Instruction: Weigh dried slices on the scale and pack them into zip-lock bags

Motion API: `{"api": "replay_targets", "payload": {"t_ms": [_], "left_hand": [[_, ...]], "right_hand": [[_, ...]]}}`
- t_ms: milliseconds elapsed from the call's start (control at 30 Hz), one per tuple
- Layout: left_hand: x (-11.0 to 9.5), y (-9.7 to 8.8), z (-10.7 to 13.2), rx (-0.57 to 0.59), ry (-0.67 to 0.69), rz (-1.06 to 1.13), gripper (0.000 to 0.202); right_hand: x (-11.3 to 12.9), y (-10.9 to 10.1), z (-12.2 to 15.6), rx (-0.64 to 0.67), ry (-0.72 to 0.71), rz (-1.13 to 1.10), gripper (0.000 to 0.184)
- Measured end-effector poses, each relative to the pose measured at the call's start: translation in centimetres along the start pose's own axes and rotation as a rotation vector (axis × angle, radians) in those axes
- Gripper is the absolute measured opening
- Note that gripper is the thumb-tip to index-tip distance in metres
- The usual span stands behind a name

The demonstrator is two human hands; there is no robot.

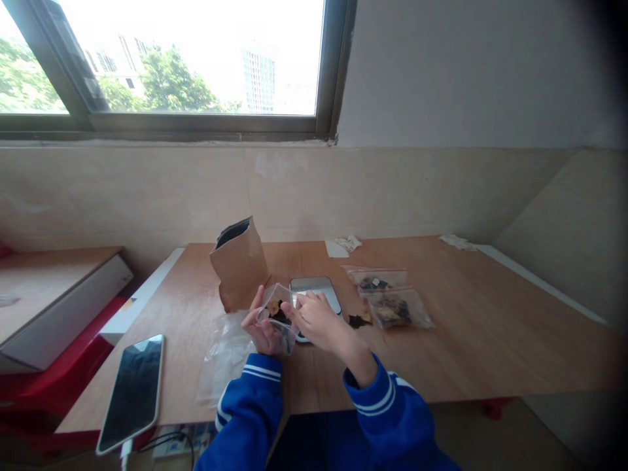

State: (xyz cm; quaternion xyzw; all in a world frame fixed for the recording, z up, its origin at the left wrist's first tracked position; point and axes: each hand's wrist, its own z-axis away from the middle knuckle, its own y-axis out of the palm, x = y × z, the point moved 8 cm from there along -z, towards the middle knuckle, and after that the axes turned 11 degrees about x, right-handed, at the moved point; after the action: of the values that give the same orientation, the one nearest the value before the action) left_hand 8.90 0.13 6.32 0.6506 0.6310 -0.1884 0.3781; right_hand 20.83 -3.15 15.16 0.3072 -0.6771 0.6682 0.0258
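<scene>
My left hand [262,332] is closed round a clear plastic bag [279,294], its mouth spread wide. Inside lie dried pieces [275,310], tan and nearly black, perhaps dried fungus. My right hand [316,320] is at the bag's right side, fingers bent against its edge and one digit reaching over the opening. Part of its grip is hidden. Under and behind both hands sits a small scale [316,285] with a silvery top, partly covered by them. A few loose dark dried pieces [360,320] rest on the table right of the scale.
Two filled zip bags [395,311] lie to the right. A brown paper bag [240,265] stands open at the back left. Flat clear bags [223,360] lie by my left forearm. A phone [132,389] with a cable is at the table's left edge. Crumpled tissue [349,243] lies at the back.
</scene>
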Motion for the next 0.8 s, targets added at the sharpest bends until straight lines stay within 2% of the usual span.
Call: {"api": "replay_targets", "payload": {"t_ms": [100, 167, 233, 267, 367, 400, 467, 567, 633, 733, 800], "left_hand": [[-1.2, -0.2, -0.1, -0.042, 0.157, 0.016, 0.025], [-1.2, -0.4, -0.3, -0.049, 0.169, 0.004, 0.023], [-0.9, -0.6, -0.5, -0.068, 0.120, -0.014, 0.022], [-0.8, -0.7, -0.6, -0.090, 0.083, -0.018, 0.021], [-0.9, -0.3, -0.5, -0.140, -0.037, -0.014, 0.024], [-1.3, 0.2, -0.5, -0.129, -0.070, -0.013, 0.026], [-2.4, 1.5, -0.5, -0.046, -0.099, -0.054, 0.028], [-4.3, 2.8, -0.5, 0.075, -0.110, -0.100, 0.030], [-4.7, 2.4, -0.4, 0.083, -0.163, -0.115, 0.027], [-4.2, 0.7, -0.4, 0.033, -0.286, -0.145, 0.035], [-3.1, 0.8, -0.3, 0.146, -0.406, -0.108, 0.033]], "right_hand": [[-0.3, -0.9, 0.4, -0.053, -0.003, -0.051, 0.055], [-0.9, -1.4, 1.2, -0.151, 0.024, -0.116, 0.049], [-1.7, -1.2, 2.3, -0.259, 0.072, -0.204, 0.039], [-2.1, -0.7, 2.7, -0.289, 0.097, -0.257, 0.043], [-2.5, 2.0, 3.2, -0.271, 0.124, -0.443, 0.072], [-2.6, 2.6, 3.1, -0.273, 0.126, -0.514, 0.074], [-2.8, 3.0, 3.1, -0.331, 0.132, -0.649, 0.061], [-3.3, 1.6, 3.4, -0.461, 0.128, -0.750, 0.039], [-3.6, 0.3, 4.1, -0.508, 0.095, -0.738, 0.035], [-4.9, -1.2, 5.9, -0.559, 0.100, -0.693, 0.036], [-6.1, -1.4, 7.1, -0.564, 0.137, -0.674, 0.039]]}}
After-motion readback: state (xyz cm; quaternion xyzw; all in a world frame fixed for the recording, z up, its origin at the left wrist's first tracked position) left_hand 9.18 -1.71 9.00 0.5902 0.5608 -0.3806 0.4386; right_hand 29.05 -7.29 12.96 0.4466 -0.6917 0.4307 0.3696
